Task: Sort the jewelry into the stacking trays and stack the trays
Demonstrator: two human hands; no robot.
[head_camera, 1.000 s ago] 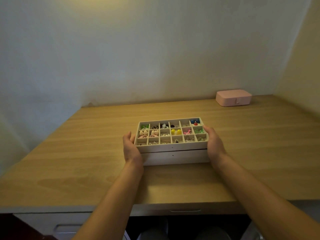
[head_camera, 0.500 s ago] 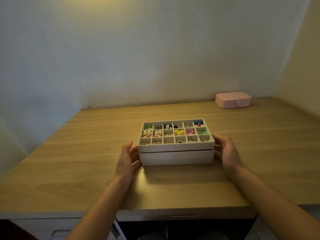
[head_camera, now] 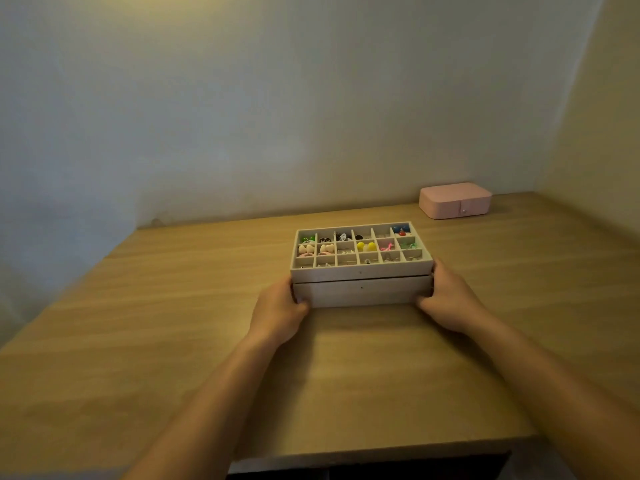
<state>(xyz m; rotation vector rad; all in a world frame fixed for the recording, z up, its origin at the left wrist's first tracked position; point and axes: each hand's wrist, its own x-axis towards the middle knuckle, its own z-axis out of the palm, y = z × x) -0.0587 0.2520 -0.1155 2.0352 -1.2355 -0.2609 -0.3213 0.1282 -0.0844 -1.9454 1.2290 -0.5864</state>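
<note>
Two pale stacking trays stand one on the other in the middle of the wooden desk. The top tray (head_camera: 360,272) has many small compartments that hold colourful jewelry (head_camera: 366,246), such as yellow, green, pink and blue pieces. It sits slightly askew on the bottom tray (head_camera: 362,292). My left hand (head_camera: 278,311) grips the bottom tray's near left corner. My right hand (head_camera: 446,299) grips its near right corner, fingers curled round the side. The bottom tray's contents are hidden.
A closed pink jewelry box (head_camera: 455,200) stands at the back right by the wall. The desk (head_camera: 173,323) runs to walls at the back and right; its front edge lies near the bottom of the view.
My hands let go of the top tray after setting it on the bottom one, drew back open, and now grip the bottom tray's near corners.
</note>
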